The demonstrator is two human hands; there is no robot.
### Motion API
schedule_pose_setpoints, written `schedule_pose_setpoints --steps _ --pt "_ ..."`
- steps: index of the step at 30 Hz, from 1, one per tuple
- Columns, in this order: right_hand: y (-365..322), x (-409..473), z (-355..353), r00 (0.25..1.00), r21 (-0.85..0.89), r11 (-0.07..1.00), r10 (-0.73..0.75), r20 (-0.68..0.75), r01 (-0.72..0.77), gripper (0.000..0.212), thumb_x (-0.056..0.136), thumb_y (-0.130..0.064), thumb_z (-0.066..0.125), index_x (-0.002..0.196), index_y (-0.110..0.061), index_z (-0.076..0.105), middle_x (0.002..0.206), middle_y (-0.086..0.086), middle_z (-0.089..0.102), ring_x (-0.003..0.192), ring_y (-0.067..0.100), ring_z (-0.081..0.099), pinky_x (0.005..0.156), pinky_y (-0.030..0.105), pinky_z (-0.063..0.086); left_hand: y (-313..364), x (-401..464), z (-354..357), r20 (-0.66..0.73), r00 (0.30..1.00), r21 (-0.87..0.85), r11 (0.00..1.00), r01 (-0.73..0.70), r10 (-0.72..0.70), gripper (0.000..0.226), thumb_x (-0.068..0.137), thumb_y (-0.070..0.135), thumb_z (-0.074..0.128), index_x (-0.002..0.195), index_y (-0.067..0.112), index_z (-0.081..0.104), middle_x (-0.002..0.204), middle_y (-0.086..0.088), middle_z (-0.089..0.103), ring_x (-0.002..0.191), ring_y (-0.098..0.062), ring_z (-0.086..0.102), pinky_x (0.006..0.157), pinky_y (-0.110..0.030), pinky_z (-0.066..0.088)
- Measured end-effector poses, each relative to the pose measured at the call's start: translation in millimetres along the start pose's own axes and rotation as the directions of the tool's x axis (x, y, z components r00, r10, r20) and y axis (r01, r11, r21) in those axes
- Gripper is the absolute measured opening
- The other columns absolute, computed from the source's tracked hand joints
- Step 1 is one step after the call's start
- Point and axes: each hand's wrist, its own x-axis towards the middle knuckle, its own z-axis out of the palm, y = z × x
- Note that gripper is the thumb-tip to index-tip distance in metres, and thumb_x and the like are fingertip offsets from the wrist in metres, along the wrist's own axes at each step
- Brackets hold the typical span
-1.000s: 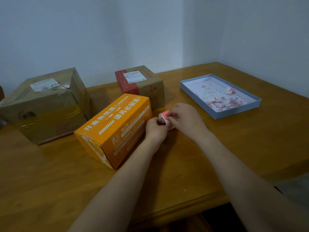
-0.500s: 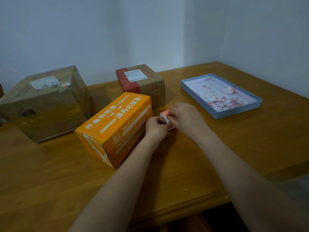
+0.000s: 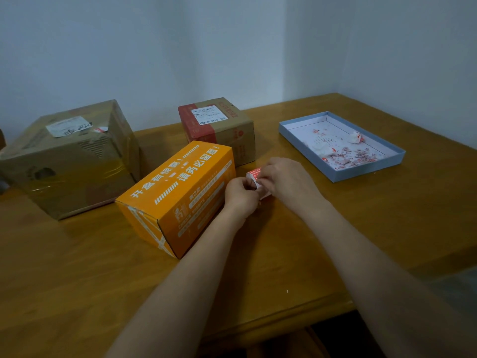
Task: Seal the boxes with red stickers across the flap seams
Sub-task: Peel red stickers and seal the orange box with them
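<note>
Wooden tabletop (image 3: pixel 335 228), corner wall. Both hands on sticker roll (image 3: pixel 254 177) just right of orange box (image 3: pixel 180 192): left hand (image 3: pixel 240 195) fingers grip it, right hand (image 3: pixel 286 179) fingers pick at its edge. Advice: peel slowly, keep sticker flat, then centre on flap seam.

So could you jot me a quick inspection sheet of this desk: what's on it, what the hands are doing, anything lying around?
Surface: wooden table, set in a wall corner.
Job's things: orange box nearest; large taped brown box to its left; small brown box with red tape behind; roll of red stickers held above the table.
Clutter: blue tray holding peeled scraps of backing paper.
Hands: left hand and right hand both grip the roll.
Cables: nothing seen.
Surroundings: plain pale walls.
</note>
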Motion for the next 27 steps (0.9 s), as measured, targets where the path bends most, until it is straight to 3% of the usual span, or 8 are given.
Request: schedule_pose_setpoints --steps 6,10,15,20,27 --pt "1 -1 -2 1.0 0.005 1.0 0.001 0.001 -0.001 0.019 0.092 -0.019 0.062 0.103 -0.01 0.075 0.098 0.008 0.066 0.089 0.022 0.059 0.069 0.029 0.043 0 1 0 -0.004 1.0 0.034 0.999 -0.013 0.013 0.01 0.09 0.018 0.068 0.095 0.012 0.062 0.086 -0.007 0.066 0.066 -0.016 0.06 0.066 -0.031 0.054" --pt "0 -1 -1 1.0 -0.006 1.0 0.003 -0.003 -0.003 0.018 0.092 -0.019 0.061 0.099 -0.01 0.076 0.093 0.009 0.065 0.085 0.023 0.059 0.069 0.034 0.047 0 0 0 -0.006 1.0 0.048 0.999 -0.018 0.018 0.008 0.089 0.017 0.068 0.091 0.013 0.061 0.084 -0.008 0.065 0.067 -0.017 0.061 0.071 -0.035 0.056" --pt "-3 0 0 0.999 -0.05 0.998 0.035 0.016 -0.034 0.023 0.094 -0.022 0.056 0.097 -0.009 0.075 0.088 0.008 0.062 0.081 0.023 0.057 0.068 0.04 0.051 1 -1 0 -0.01 1.0 0.068 0.997 -0.027 0.027 0.007 0.09 0.015 0.067 0.088 0.015 0.06 0.083 -0.007 0.065 0.066 -0.017 0.061 0.068 -0.034 0.056" --pt "-4 -1 -5 0.999 -0.052 0.998 0.038 0.038 -0.036 0.022 0.094 -0.023 0.058 0.099 -0.01 0.076 0.09 0.008 0.063 0.083 0.023 0.058 0.069 0.038 0.05 2 -1 -1 -0.007 1.0 0.08 0.997 -0.012 0.013 0.007 0.09 0.016 0.067 0.09 0.012 0.061 0.08 -0.007 0.064 0.063 -0.016 0.06 0.063 -0.03 0.054" --pt "-10 3 -5 0.994 -0.082 0.993 0.092 0.057 -0.087 0.023 0.096 -0.021 0.054 0.097 -0.01 0.075 0.088 0.007 0.06 0.077 0.019 0.054 0.06 0.028 0.036 5 -1 -1 -0.017 1.0 0.089 0.996 0.004 -0.002 0.01 0.09 0.015 0.067 0.093 0.007 0.061 0.08 -0.01 0.065 0.063 -0.017 0.061 0.068 -0.035 0.057"
